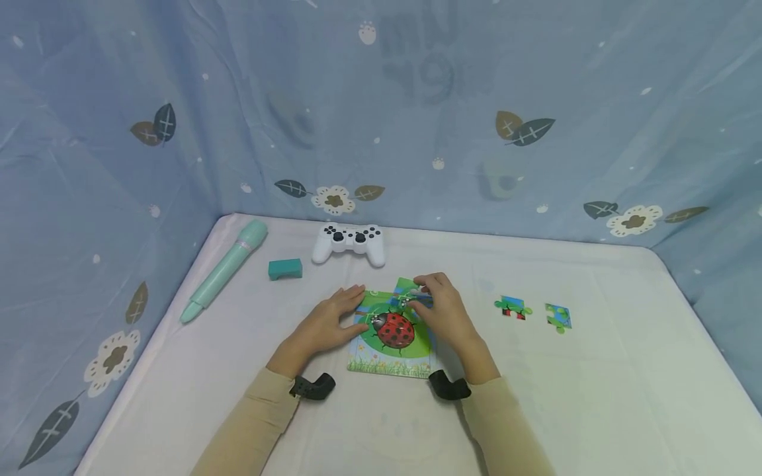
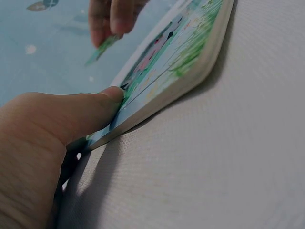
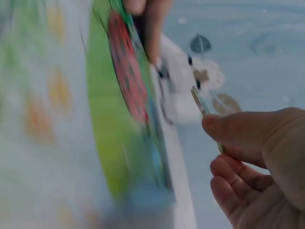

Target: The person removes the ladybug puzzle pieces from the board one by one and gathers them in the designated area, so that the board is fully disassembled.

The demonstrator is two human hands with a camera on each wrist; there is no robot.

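A square ladybug jigsaw puzzle (image 1: 393, 365) in a thick, board-like tray lies in front of the person. My left hand (image 1: 324, 324) rests at its left side, fingers extended toward the upper left corner and thumb touching the edge. In the left wrist view the thumb (image 2: 90, 109) lies against the puzzle's rim, while the other fingers are hidden. Over the upper right corner, my right hand (image 1: 443, 311) pinches a puzzle piece (image 3: 198, 101) between thumb and fingers. The piece is seen nearly edge-on in the right wrist view, raised off the puzzle.
Two loose puzzle pieces, one with red and black (image 1: 513, 307) and one mostly green and blue (image 1: 558, 317), lie to the right. Behind are a white game controller (image 1: 349, 244), a teal block (image 1: 285, 268) and a mint-green tapered stick (image 1: 226, 270). A patterned blue curtain (image 1: 417, 132) borders the table.
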